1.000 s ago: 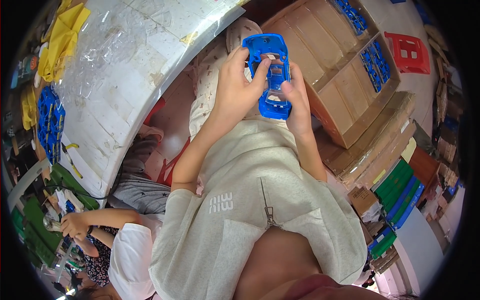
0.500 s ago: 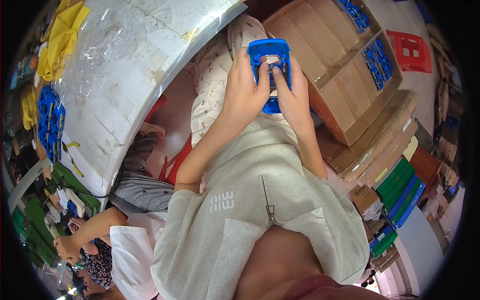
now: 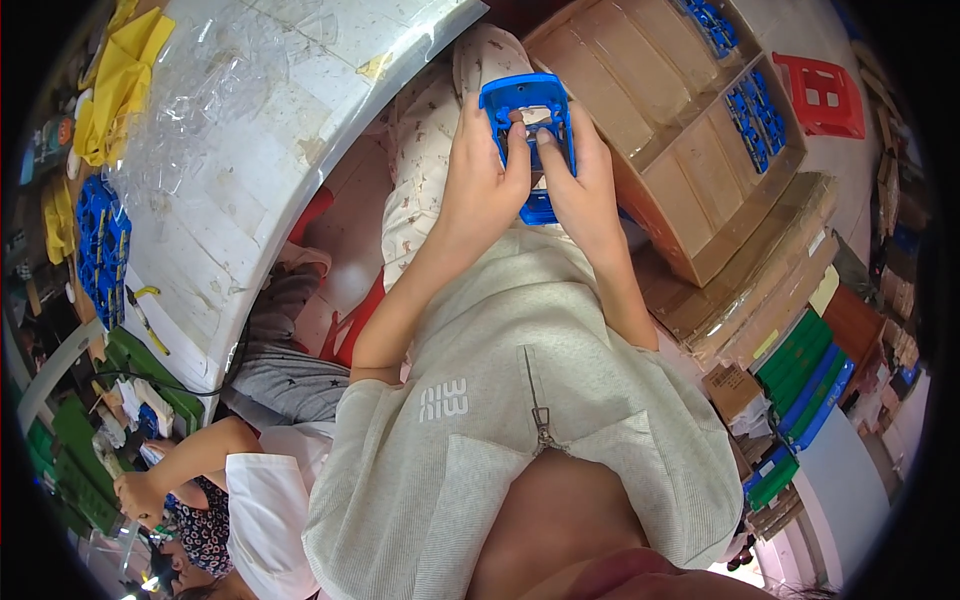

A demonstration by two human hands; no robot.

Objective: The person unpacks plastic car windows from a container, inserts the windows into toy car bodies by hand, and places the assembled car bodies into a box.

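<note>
A hollow blue plastic shell (image 3: pixel 522 92), open-backed with cut-outs through it, is held above my lap. My left hand (image 3: pixel 488 165) wraps its left side, the thumb lying inside the hollow. On the other side my right hand (image 3: pixel 577 175) grips the edge, its thumb also pressed into the shell. Both thumbs come close together near the middle. The fingers behind the shell are hidden. What the thumbs press on is too small to make out.
To the left is a white table (image 3: pixel 230 200) with clear plastic bags (image 3: pixel 210 100), yellow bags (image 3: pixel 125 90), a stack of blue parts (image 3: pixel 102 250) and yellow-handled cutters (image 3: pixel 147 318). A cardboard box (image 3: pixel 690 205) at the right holds blue parts (image 3: pixel 757 120). Beyond it stands a red stool (image 3: pixel 820 95). A co-worker's arm (image 3: pixel 190 460) shows lower left.
The blue shell has shifted slightly left and tilted in my hands. Both hands moved with it and keep their hold.
</note>
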